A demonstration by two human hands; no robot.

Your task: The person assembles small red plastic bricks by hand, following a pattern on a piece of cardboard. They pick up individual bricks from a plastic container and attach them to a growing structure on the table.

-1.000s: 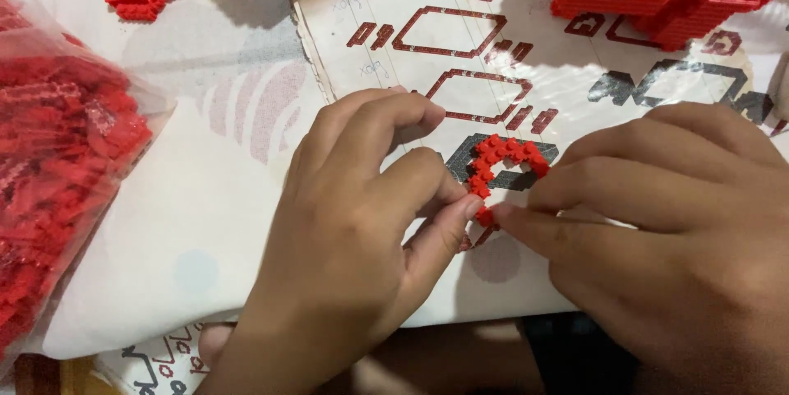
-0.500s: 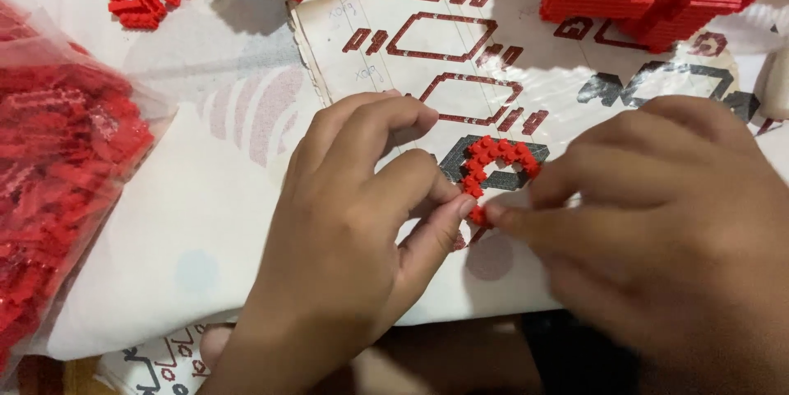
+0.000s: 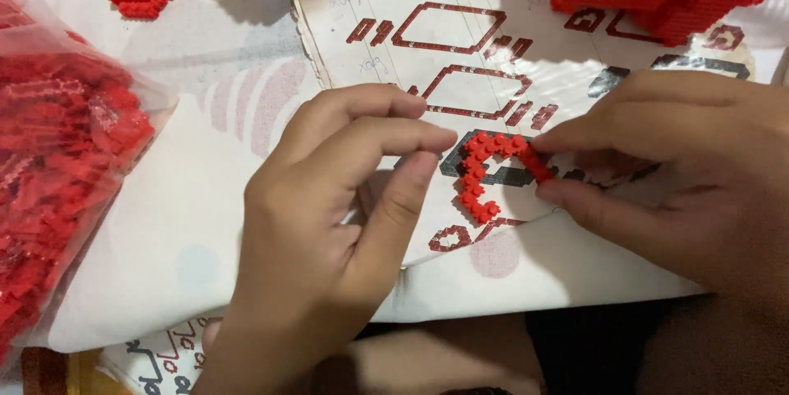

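Since the frame 0.5 s ago, the left hand point(image 3: 329, 222) has let go: its thumb and forefinger now curl apart just left of the brick chain point(image 3: 491, 171), clamped on nothing. The right hand point(image 3: 682, 173) alone pinches the chain's right end between thumb and forefinger. The chain is a curved, hook-shaped strip of small red studded bricks, lying on the instruction sheet point(image 3: 427, 58) over a dark printed outline. A clear bag of red bricks point(image 3: 57, 165) sits far left.
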